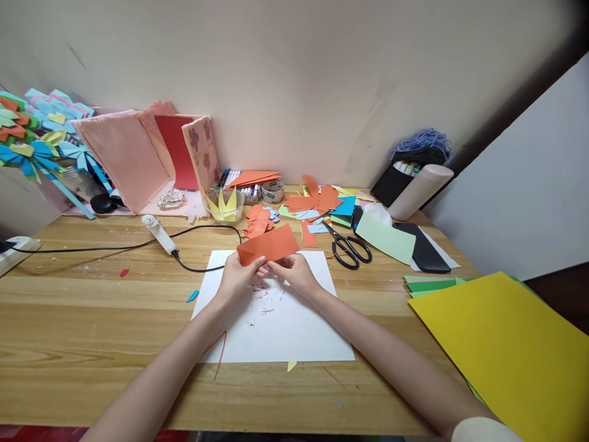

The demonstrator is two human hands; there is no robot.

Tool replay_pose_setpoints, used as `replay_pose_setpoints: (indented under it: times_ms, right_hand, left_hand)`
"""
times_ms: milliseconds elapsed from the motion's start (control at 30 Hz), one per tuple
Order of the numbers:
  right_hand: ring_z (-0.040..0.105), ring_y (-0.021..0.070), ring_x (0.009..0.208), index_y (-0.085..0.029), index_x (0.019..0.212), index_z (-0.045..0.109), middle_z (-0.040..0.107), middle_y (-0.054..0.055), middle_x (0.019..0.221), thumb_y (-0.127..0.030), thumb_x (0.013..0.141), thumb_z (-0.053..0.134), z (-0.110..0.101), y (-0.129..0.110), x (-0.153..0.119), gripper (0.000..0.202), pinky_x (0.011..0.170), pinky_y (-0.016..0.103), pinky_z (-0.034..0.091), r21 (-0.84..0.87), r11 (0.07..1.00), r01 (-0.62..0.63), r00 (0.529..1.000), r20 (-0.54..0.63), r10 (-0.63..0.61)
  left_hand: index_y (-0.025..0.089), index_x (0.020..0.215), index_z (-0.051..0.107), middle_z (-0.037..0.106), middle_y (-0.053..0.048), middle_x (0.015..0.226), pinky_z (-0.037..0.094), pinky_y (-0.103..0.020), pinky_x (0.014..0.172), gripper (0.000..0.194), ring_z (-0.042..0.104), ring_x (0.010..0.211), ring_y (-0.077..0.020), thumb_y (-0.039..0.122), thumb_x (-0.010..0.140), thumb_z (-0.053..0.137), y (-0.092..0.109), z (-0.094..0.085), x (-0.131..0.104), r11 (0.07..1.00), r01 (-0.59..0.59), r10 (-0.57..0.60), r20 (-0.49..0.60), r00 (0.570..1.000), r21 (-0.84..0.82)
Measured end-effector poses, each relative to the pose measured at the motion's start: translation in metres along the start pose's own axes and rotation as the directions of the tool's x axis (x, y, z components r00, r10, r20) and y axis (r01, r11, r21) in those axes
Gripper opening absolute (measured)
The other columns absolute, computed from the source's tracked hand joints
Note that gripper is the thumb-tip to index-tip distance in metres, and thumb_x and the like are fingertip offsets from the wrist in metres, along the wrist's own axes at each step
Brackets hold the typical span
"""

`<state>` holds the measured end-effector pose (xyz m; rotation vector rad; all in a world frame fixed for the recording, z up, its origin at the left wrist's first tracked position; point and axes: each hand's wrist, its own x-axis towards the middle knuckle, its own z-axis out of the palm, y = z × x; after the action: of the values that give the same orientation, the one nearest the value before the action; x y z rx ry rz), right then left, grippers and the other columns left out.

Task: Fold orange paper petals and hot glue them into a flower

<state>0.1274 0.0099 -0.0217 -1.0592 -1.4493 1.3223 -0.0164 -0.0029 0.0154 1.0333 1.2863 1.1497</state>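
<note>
An orange rectangular piece of paper [271, 243] is held up between both hands over the white sheet [294, 337]. My left hand [242, 273] pinches its lower left part, the thumb lying along the bottom edge. At the lower right edge my right hand [294, 270] also has its thumb and fingers closed on the paper. The fingers behind the paper are partly hidden. Small marks and paper scraps show on the white sheet beneath. Black-handled scissors [348, 247] lie to the right of the hands, apart from them.
Coloured paper scraps [317, 199] pile up at the back. A glue gun [159, 235] with a black cord lies left. Yellow card [501, 344] overhangs the right side. A pink box [124, 159], paper flowers [57, 116] and a black phone [426, 248] stand or lie around.
</note>
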Motion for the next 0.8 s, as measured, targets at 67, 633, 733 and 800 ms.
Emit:
replay_pose_setpoints:
  times_ms: [67,633,733,800]
  right_hand:
    - [0.053,0.0108,0.052,-0.013,0.069,0.066,0.065,0.003,0.062,-0.036,0.072,0.060,0.000,-0.001,0.000,0.024,0.046,0.020,0.038,0.000,1.000,-0.007,1.000,-0.015,0.007]
    - [0.047,0.0075,0.045,-0.015,0.072,0.063,0.067,0.003,0.068,-0.039,0.067,0.064,-0.029,0.009,0.023,0.024,0.040,0.019,0.035,0.127,0.992,0.007,0.919,-0.392,0.043]
    - [0.048,0.0069,0.045,-0.015,0.078,0.063,0.068,0.004,0.074,-0.041,0.069,0.062,-0.032,0.009,0.024,0.028,0.040,0.019,0.038,0.128,0.991,0.030,0.921,-0.389,0.022]
    - [0.048,0.0067,0.045,-0.014,0.077,0.064,0.068,0.005,0.075,-0.042,0.069,0.061,-0.032,0.008,0.024,0.029,0.040,0.019,0.039,0.117,0.993,0.028,0.934,-0.357,0.015]
  left_hand:
    - [0.012,0.071,0.059,0.064,-0.004,0.054,0.051,-0.027,0.048,0.033,0.060,0.047,-0.0159,0.039,0.058,0.073,-0.002,-0.001,0.002,0.999,-0.025,0.024,0.025,0.999,0.028]
    - [0.015,0.050,0.056,0.057,-0.002,0.042,0.045,-0.024,0.049,0.026,0.051,0.041,-0.0116,0.034,0.061,0.070,0.001,-0.030,0.019,0.980,-0.065,0.060,0.032,0.998,0.190]
    - [0.016,0.052,0.056,0.056,-0.001,0.040,0.045,-0.025,0.050,0.026,0.050,0.041,-0.0121,0.035,0.060,0.071,0.004,-0.029,0.016,0.980,-0.036,0.033,0.020,0.999,0.194]
    - [0.017,0.052,0.055,0.055,-0.001,0.040,0.045,-0.025,0.049,0.027,0.050,0.040,-0.0123,0.037,0.059,0.071,0.006,-0.027,0.014,0.981,-0.015,0.012,0.018,1.000,0.191]
